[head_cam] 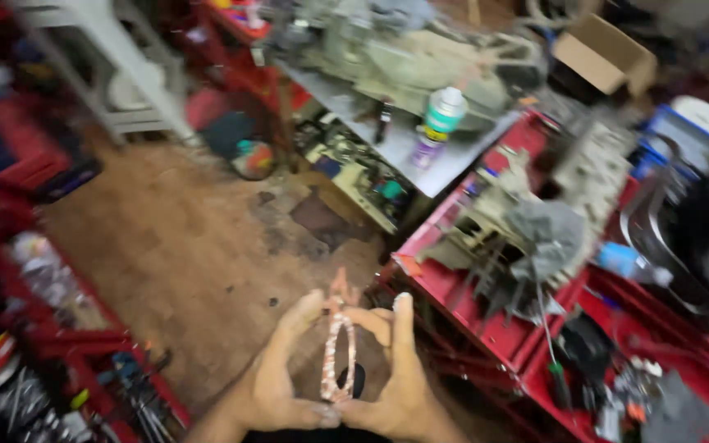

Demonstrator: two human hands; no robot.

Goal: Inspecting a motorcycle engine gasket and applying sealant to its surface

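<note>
A: Identify the largest items.
B: A red tool cart [486, 328] stands to the right, carrying a grey engine casing [527, 230]. A grey tabletop [445, 168] behind holds a white spray can [439, 123].
A: State hand position.
B: Left hand [276, 385] and right hand [395, 377] meet low at centre, above the dirt floor [182, 246].
A: Grip condition?
B: Both grips are partly closed, fingertips pinching a looped, pale speckled gasket [338, 357] held upright between them.

An open brown cardboard box [603, 53] is seen top right; a white-and-green labelled spray can [437, 123] is stood on the grey counter [387, 139].
</note>
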